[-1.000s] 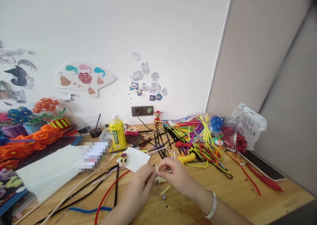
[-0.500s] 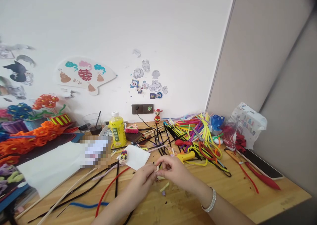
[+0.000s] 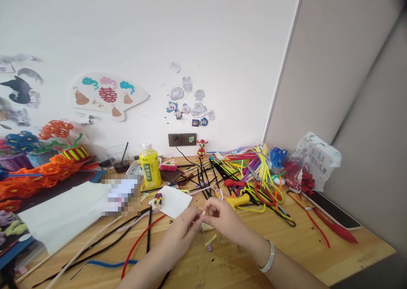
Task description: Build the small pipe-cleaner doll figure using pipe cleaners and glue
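My left hand (image 3: 187, 223) and my right hand (image 3: 221, 217) meet at the middle of the wooden table, fingertips nearly touching. Both pinch a small pale piece (image 3: 203, 213), mostly hidden by the fingers; its kind is too small to make out. Just below them lies a short pale-yellow fuzzy scrap (image 3: 210, 240) with a small purplish bit beside it. Beyond my left hand, a small doll's head (image 3: 157, 201) with a coloured top rests at the edge of a white paper sheet (image 3: 176, 201).
Scissors with yellow handles (image 3: 238, 201) lie by a heap of coloured pipe cleaners (image 3: 254, 166). A yellow drink bottle (image 3: 150, 170) and a plastic cup (image 3: 121, 164) stand behind. Black, red and blue stems (image 3: 111, 263) spread at left; a phone (image 3: 333, 212) lies at right.
My fingers have shifted slightly around the small pale piece, and my right wrist has turned a little. The whole view has drifted slightly; the table things lie as before.
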The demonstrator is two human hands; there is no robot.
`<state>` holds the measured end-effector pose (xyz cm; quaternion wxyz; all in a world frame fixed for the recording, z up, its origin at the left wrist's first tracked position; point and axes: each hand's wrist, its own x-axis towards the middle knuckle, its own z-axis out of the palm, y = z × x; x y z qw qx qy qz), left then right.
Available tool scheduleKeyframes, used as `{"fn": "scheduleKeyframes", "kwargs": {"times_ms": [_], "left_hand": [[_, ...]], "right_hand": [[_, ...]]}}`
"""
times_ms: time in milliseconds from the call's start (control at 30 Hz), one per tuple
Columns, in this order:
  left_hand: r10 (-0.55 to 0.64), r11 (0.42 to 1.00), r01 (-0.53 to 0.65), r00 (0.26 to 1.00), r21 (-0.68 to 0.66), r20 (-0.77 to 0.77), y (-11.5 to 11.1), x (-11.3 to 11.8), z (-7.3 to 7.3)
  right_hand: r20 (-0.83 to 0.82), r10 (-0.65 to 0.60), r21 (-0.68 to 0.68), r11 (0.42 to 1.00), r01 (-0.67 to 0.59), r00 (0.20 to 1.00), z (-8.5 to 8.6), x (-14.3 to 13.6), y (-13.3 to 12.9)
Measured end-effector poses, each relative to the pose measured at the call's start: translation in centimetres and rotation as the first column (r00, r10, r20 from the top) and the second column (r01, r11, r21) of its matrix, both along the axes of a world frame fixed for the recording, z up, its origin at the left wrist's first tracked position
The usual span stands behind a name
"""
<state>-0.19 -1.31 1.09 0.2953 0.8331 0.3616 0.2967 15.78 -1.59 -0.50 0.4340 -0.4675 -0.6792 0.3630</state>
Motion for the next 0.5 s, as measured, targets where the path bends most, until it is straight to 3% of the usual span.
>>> {"fn": "scheduleKeyframes", "kwargs": {"times_ms": [167,300,367,500], "left_hand": [[-0.026,0.998,0.036,0.987,-0.056,0.158,0.6,0.2,-1.3],[-0.005,0.998,0.018,0.976,-0.059,0.216,0.5,0.2,-1.2],[0.044,0.998,-0.037,0.982,-0.042,0.186,0.4,0.1,-0.9],[0.075,0.997,-0.073,0.988,-0.02,0.136,0.3,0.0,-0.4]], "right_hand": [[-0.299,0.141,-0.119,0.976,-0.184,0.944,0.5,-0.2,-0.2],[-0.376,0.211,-0.13,0.952,-0.277,0.902,0.4,-0.1,-0.4],[-0.295,0.206,-0.087,0.967,-0.241,0.933,0.1,0.0,-0.5],[0.112,0.079,0.168,0.981,-0.097,0.991,0.1,0.3,-0.9]]}}
